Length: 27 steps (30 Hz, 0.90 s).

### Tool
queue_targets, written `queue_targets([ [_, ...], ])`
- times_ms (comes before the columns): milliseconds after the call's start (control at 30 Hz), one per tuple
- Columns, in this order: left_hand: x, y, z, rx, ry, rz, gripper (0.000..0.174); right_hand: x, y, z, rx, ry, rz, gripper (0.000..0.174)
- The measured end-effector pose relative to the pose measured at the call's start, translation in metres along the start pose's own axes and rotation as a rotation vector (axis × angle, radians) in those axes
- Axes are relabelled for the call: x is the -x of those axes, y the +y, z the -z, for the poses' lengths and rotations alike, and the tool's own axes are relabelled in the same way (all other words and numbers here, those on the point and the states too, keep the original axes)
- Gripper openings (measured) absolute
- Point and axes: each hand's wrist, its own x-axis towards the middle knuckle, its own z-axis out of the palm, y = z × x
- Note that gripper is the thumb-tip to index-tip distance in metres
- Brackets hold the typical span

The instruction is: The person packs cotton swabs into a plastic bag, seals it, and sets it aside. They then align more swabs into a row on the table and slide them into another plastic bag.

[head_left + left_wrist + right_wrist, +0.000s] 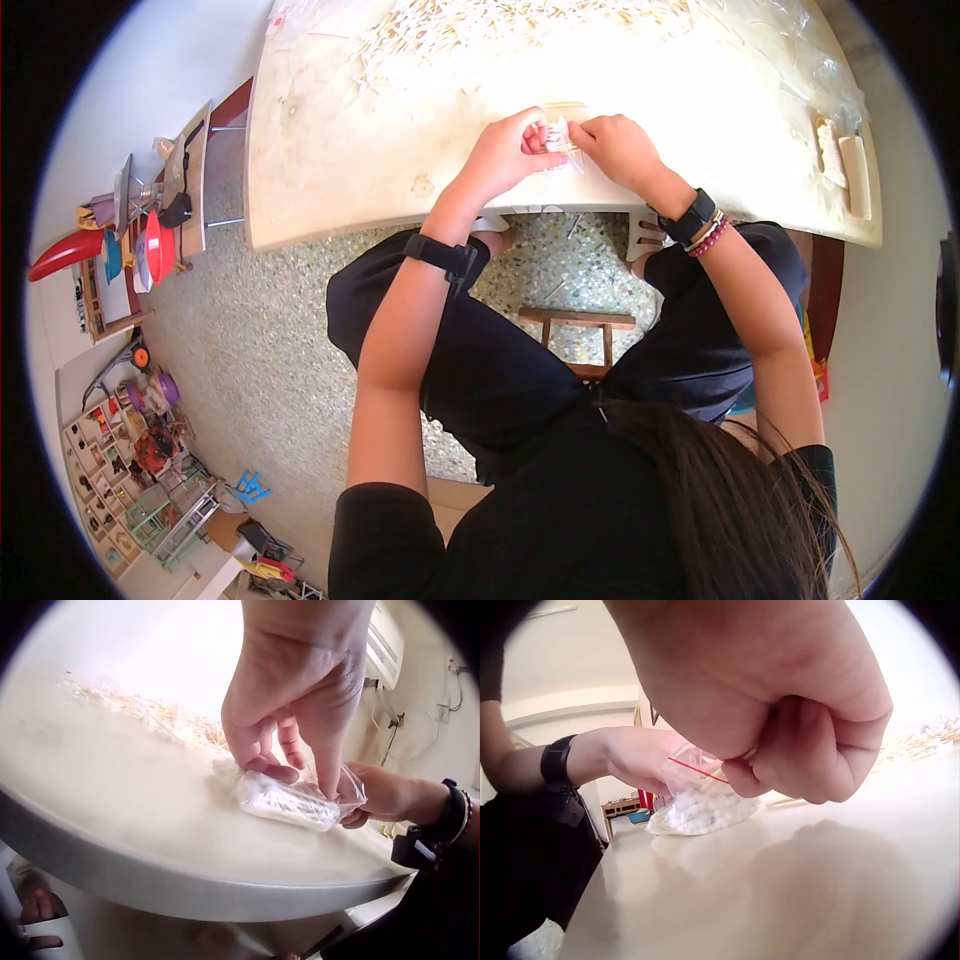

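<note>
A small clear zip bag (pixel 703 811) with a red line along its mouth lies low over the tabletop. White-tipped cotton swabs (pixel 281 804) fill it. My left hand (pixel 508 152) grips the bag from above, thumb on one side and fingers on the other. At the bag's mouth, the curled right hand (pixel 622 152) pinches the plastic between thumb and forefinger. Its other fingers fold into the palm, and the inside of that palm is hidden. A few loose swabs (pixel 566 104) lie just beyond the hands.
A wide heap of loose swabs (pixel 450 35) covers the far part of the pale table (pixel 340 190). Clear plastic bags (pixel 825 75) lie at the far right, near a cream-coloured block (pixel 855 175). A wooden stool (pixel 575 318) stands under the table's front edge.
</note>
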Motion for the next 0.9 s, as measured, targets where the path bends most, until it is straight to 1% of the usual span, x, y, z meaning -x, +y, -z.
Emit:
queue_targets([
  [33,0.000,0.001,-0.001,-0.002,-0.001,-0.001,0.016,0.000,-0.001,0.000,-0.001,0.002,0.000,0.047],
  [100,0.002,0.004,-0.004,-0.005,0.010,-0.006,0.018,0.001,-0.001,0.000,0.054,-0.026,0.052,0.039],
  [133,0.001,0.001,-0.006,-0.006,0.007,-0.008,0.018,0.002,0.000,-0.004,0.053,-0.023,0.049,0.039],
  [200,-0.001,-0.004,-0.009,-0.071,0.106,-0.105,0.019,0.005,0.002,-0.012,0.191,0.093,0.252,0.029],
  [233,-0.001,-0.004,-0.010,-0.071,0.105,-0.106,0.019,0.006,0.000,-0.014,0.191,0.094,0.250,0.029],
  [300,0.000,-0.002,-0.012,-0.113,0.126,-0.111,0.022,0.006,-0.006,-0.018,0.175,0.054,0.094,0.023],
  [433,0.001,0.004,-0.014,-0.153,0.103,-0.057,0.024,0.006,-0.009,-0.012,0.115,0.032,0.047,0.027],
  [500,0.004,0.008,-0.014,-0.451,0.259,-0.277,0.032,0.005,-0.006,-0.006,0.089,0.047,0.041,0.032],
  [533,0.006,0.011,-0.015,-0.450,0.259,-0.276,0.032,0.004,0.000,-0.005,0.088,0.046,0.041,0.032],
  [600,0.013,0.018,-0.021,-0.718,0.249,-0.312,0.050,0.003,0.016,0.002,0.209,0.003,0.167,0.036],
  [633,0.017,0.016,-0.028,-0.715,0.247,-0.314,0.050,0.006,0.020,0.005,0.280,0.026,0.278,0.034],
  [667,0.023,0.010,-0.036,-0.803,0.243,-0.287,0.061,0.007,0.023,0.006,0.280,0.025,0.275,0.034],
  [700,0.026,0.009,-0.040,-0.891,0.240,-0.258,0.072,0.009,0.021,0.011,0.221,-0.070,0.261,0.032],
  [733,0.027,0.008,-0.042,-0.890,0.239,-0.256,0.072,0.010,0.021,0.013,0.160,-0.167,0.248,0.030],
  [767,0.028,0.007,-0.043,-0.873,0.205,-0.229,0.077,0.010,0.022,0.012,0.159,-0.171,0.247,0.030],
  [800,0.029,0.006,-0.044,-0.856,0.171,-0.203,0.083,0.009,0.021,0.012,0.165,-0.217,0.268,0.026],
  [833,0.029,0.005,-0.045,-0.856,0.168,-0.203,0.083,0.008,0.020,0.012,0.171,-0.260,0.290,0.035],
  [867,0.029,0.005,-0.047,-0.867,0.178,-0.201,0.084,0.007,0.019,0.013,0.170,-0.260,0.286,0.035],
  [900,0.029,0.004,-0.048,-0.877,0.190,-0.199,0.084,0.006,0.009,0.021,0.091,-0.361,0.159,0.035],
])
